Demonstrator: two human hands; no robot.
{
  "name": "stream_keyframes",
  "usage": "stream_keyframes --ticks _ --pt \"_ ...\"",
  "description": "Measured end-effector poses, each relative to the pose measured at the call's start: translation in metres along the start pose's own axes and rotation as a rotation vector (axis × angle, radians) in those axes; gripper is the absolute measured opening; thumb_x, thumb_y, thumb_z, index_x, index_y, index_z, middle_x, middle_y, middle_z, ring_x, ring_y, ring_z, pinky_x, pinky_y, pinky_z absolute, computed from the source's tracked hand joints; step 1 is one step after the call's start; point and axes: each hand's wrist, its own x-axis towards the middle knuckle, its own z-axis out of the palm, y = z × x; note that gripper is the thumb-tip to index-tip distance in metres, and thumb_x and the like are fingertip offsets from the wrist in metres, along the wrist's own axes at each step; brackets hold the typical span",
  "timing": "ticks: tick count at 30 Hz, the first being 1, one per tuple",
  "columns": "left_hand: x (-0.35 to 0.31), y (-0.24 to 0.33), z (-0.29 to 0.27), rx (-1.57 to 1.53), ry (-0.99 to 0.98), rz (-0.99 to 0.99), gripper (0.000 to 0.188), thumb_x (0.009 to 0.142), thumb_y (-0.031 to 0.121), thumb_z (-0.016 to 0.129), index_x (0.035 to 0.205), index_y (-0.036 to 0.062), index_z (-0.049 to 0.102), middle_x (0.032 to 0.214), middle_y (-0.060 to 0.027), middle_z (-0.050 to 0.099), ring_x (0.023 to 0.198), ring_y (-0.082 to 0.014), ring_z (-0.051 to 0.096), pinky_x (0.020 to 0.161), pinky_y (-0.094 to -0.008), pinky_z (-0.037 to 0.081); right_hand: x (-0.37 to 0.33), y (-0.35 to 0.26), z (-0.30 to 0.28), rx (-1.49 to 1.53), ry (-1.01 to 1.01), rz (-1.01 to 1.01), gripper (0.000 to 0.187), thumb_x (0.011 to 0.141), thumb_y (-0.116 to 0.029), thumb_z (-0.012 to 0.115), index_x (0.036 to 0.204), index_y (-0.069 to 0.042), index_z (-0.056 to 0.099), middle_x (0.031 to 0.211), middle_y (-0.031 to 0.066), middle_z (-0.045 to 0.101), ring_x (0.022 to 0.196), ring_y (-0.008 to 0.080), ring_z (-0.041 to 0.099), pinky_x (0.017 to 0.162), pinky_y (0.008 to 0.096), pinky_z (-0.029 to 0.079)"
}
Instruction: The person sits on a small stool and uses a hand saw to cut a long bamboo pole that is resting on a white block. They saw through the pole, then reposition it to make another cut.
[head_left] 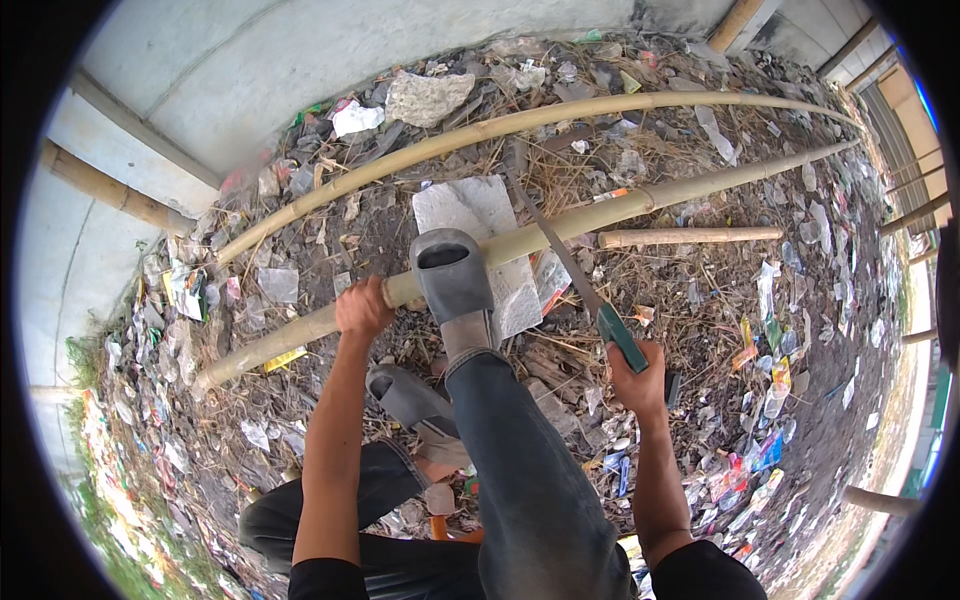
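A long bamboo pole point(610, 212) lies slantwise before me, resting across a pale stone slab point(468, 208). My left hand point(364, 307) is wrapped round the pole, left of my foot. A grey clog point(452, 270) on my foot presses the pole down on the slab. In my right hand point(637, 375) is the green handle of a handsaw point(572, 268). Its blade crosses the pole just right of the clog, the tip pointing away from me. How deep the teeth sit in the bamboo I cannot tell.
Another long bamboo pole point(480, 130) lies farther off, and a short bamboo piece point(690, 237) is to the right. Scattered plastic litter and dry straw cover the ground. A grey wall point(250, 70) stands behind, with a pale rock point(430, 98) near its foot.
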Motion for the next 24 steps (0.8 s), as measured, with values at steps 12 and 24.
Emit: stream_keyframes --ticks 12,24 --pt "-0.003 -0.002 0.006 0.007 -0.007 -0.036 0.037 0.074 0.018 0.077 0.108 0.0114 0.064 0.106 -0.0148 0.074 0.100 -0.0367 0.073 0.089 -0.0473 0.059 0.025 0.000 0.033 -0.043 0.010 -0.053 0.032 0.091 -0.013 0.069 0.066 0.004 0.059 0.054 0.0101 0.050 0.051 0.0117 0.047 0.050 0.0367 0.038" --pt "-0.003 -0.003 -0.003 0.013 -0.006 -0.016 0.034 0.073 0.016 0.075 0.105 0.0098 0.065 0.104 -0.0151 0.074 0.097 -0.0374 0.073 0.086 -0.0486 0.060 -0.059 0.028 -0.018 0.008 0.016 0.073 0.033 0.092 -0.009 0.069 0.063 0.002 0.059 0.052 0.0015 0.050 0.051 0.0059 0.046 0.046 0.0325 0.033"
